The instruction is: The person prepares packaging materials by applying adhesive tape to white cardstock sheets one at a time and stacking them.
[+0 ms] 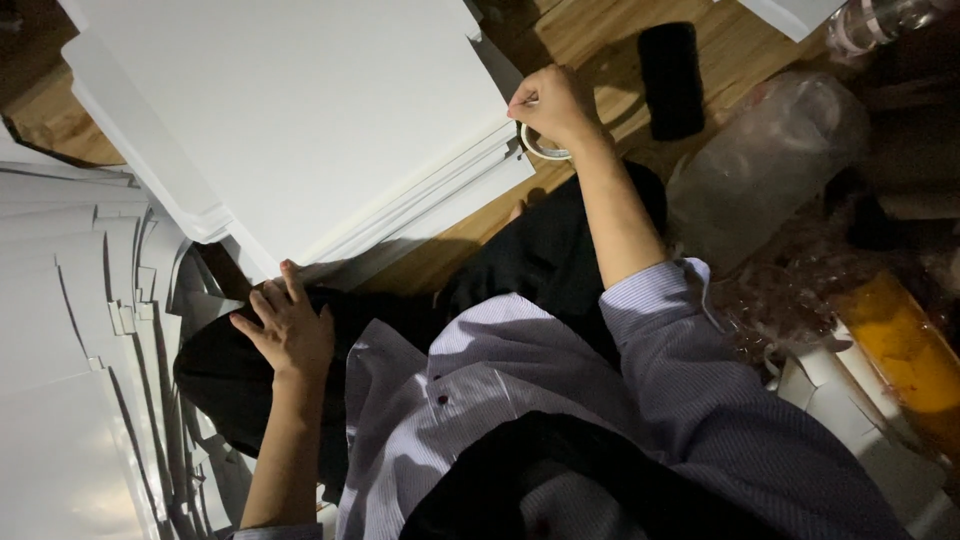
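A thick stack of large white card sheets (290, 110) lies on the wooden floor (590, 40) in front of me. My left hand (285, 325) rests flat with fingers spread at the stack's near corner, on my dark trouser leg. My right hand (550, 105) is closed at the stack's right edge, pinching the edge of the top sheet. A white tape roll (541, 149) sits just under that hand; whether the hand holds it I cannot tell.
Fanned-out white flat cartons (70, 330) pile up at the left. A black oblong object (671, 78) lies on the floor beyond my right hand. Clear plastic wrapping (765, 170) and an orange-yellow package (900, 350) sit at the right.
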